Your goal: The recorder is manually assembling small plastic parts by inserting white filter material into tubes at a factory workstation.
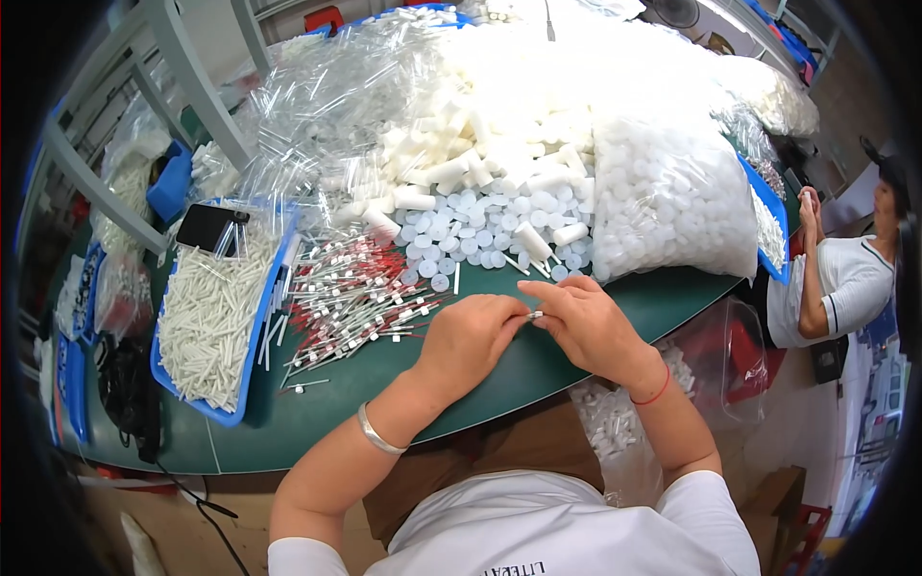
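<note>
My left hand (473, 344) and my right hand (594, 328) meet over the front edge of the green table. Thumb and fingers of both are pinched around a small whitish piece (535, 315), mostly hidden by the fingertips. Just beyond them lie translucent white discs (461, 228) and a few thin white sticks. To the left of my left hand spreads a pile of thin red-and-white sticks with small white blocks on them (355, 288). White foam-like cylinders (415, 200) are heaped behind the discs.
At the left, a blue tray (230, 419) holds short white tubes (202, 331) and a black phone (211, 228). A full clear bag (672, 206) stands right of the discs. Clear tubes (327, 115) and grey rails (197, 86) rise behind. Another person (845, 278) is at the right.
</note>
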`<state>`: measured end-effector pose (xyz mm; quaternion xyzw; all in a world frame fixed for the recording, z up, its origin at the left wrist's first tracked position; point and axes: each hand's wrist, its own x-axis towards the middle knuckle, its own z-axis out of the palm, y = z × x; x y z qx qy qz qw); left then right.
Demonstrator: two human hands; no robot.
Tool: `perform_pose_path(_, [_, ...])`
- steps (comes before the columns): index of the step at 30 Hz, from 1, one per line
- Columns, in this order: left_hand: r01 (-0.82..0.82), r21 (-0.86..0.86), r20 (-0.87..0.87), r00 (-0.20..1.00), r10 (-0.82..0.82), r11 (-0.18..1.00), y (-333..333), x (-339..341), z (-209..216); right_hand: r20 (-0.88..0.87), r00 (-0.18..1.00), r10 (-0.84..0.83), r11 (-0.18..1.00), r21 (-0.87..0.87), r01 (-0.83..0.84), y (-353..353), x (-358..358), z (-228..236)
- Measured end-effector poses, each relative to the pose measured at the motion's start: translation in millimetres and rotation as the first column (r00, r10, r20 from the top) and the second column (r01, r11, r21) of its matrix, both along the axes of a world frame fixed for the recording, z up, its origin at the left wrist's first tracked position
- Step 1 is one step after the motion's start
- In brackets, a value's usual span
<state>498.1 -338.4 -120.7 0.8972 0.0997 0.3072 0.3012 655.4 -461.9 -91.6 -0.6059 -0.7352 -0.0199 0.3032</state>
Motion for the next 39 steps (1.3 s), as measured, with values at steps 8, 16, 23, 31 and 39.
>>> perform_pose_path(8, [-0.059,-0.045,-0.038,0.998,0.057,0.997,15,20,10,-0.091,0.985,-0.146,0.983,0.096,0.154,-5,15,-16])
perform_pose_path(16, [-0.086,0.423,-0.127,0.980,0.153,0.902,40,40,-12,-0.444,0.845,-0.299,0.927,0.075,0.367,-6,7,-9])
perform_pose_path(23, [-0.061,-0.762,-0.113,0.993,-0.040,0.645,18,11,11,-0.980,0.198,-0.036,0.990,-0.009,0.138,7,-6,-17])
perform_pose_path(31, [0.213,-0.974,0.218,0.974,-0.061,-0.073,18,-4,10,-0.940,0.340,-0.027,0.981,0.041,0.191,11,-12,-22])
perform_pose_path(39, [0.205,-0.974,0.208,0.978,-0.021,-0.096,16,-4,11,-0.928,0.366,-0.064,0.968,0.032,0.250,5,-15,-15])
